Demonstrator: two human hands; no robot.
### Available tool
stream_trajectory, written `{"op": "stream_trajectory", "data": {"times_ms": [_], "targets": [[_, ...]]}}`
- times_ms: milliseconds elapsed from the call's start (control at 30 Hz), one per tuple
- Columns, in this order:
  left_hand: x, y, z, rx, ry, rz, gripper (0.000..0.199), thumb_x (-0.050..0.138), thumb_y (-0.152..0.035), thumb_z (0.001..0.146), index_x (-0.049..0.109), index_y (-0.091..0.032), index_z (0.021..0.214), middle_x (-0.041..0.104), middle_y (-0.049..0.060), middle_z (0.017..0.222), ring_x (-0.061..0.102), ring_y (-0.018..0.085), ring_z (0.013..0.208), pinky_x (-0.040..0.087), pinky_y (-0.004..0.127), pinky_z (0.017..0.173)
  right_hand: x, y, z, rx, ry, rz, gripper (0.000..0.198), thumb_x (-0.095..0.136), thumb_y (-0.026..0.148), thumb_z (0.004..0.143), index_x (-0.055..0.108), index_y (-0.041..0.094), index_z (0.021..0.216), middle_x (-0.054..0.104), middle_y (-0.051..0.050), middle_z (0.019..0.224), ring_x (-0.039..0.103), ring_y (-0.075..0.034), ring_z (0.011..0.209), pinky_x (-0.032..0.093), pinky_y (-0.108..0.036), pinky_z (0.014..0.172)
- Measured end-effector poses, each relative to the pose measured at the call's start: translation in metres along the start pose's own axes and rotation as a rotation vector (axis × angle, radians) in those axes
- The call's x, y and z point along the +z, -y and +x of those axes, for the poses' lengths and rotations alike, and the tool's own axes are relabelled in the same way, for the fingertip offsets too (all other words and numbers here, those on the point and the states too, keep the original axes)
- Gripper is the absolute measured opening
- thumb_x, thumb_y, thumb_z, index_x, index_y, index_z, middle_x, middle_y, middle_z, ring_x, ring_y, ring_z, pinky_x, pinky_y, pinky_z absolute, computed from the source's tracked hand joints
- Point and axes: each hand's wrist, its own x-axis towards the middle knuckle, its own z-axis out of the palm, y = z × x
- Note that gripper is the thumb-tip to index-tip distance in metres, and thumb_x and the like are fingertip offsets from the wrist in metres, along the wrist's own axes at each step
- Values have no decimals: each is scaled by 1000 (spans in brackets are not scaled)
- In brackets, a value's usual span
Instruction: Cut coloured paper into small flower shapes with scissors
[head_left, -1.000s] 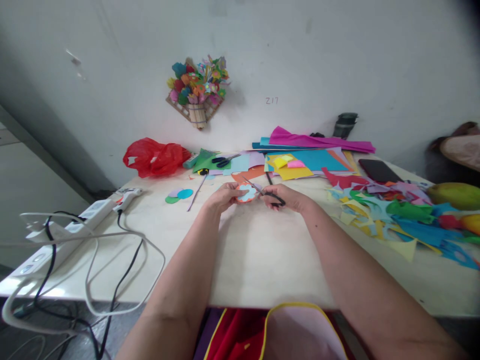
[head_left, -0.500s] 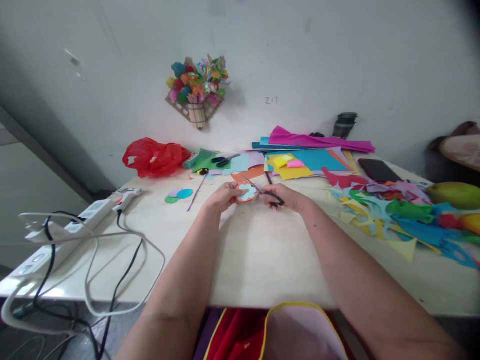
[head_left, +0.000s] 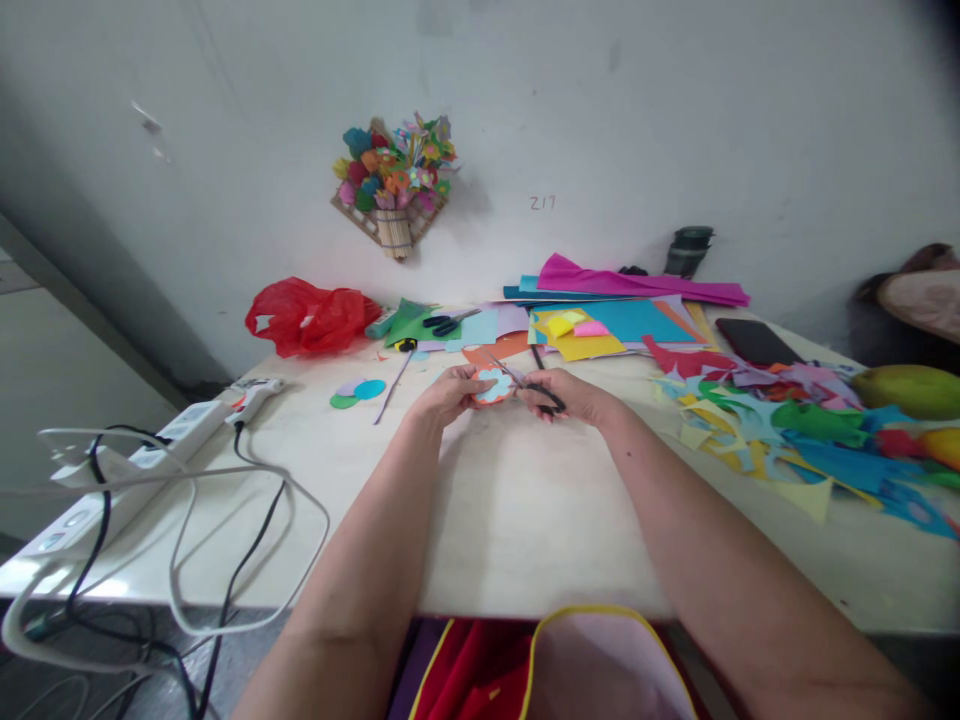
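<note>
My left hand (head_left: 452, 391) pinches a paper flower (head_left: 495, 384), light blue with scalloped edges and orange paper showing around and behind it. In my right hand (head_left: 559, 391) are black-handled scissors (head_left: 541, 396), fingers through the loops. Their blades point up and left, lying at the flower's right edge; how far they part is too small to tell. Left of my hands lie paper circles (head_left: 360, 392) in blue, green and lilac. Beyond the flower rests an orange paper sheet (head_left: 499, 349).
Paper scraps (head_left: 795, 430) spread on the right, near a phone (head_left: 759, 342). Coloured sheets (head_left: 645, 322), a second pair of scissors (head_left: 442, 324) and a red plastic bag (head_left: 311, 315) line the back. A power strip (head_left: 135, 470) with loose cables occupies the left.
The scissors' handles have shifted slightly in my right hand. My left hand and the flower stay in nearly the same place.
</note>
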Motion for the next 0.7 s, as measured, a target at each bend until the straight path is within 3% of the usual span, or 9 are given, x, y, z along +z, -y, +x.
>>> {"op": "stream_trajectory", "data": {"times_ms": [333, 533, 700], "targets": [[-3, 1, 1, -1, -1, -1, 29, 87, -20, 54, 68, -8, 72, 67, 7, 64, 60, 13, 54, 44, 24, 53, 4, 8, -3, 35, -26, -25, 23, 67, 26, 81, 52, 17, 67, 51, 5, 47, 43, -6, 37, 29, -16, 33], [-6, 1, 1, -5, 18, 2, 31, 87, -20, 53, 69, -7, 74, 68, 7, 65, 60, 13, 54, 44, 23, 54, -1, -4, 5, -1, 14, 16, 20, 67, 28, 80, 55, 17, 69, 50, 6, 45, 41, -6, 36, 33, -18, 36], [-8, 1, 0, -15, 26, -13, 31, 87, -18, 54, 70, -6, 78, 70, 9, 70, 63, 15, 59, 46, 24, 57, -5, -11, 8, -35, 45, -27, 21, 68, 33, 80, 57, 16, 74, 55, 4, 51, 46, -7, 37, 25, -18, 33]]}}
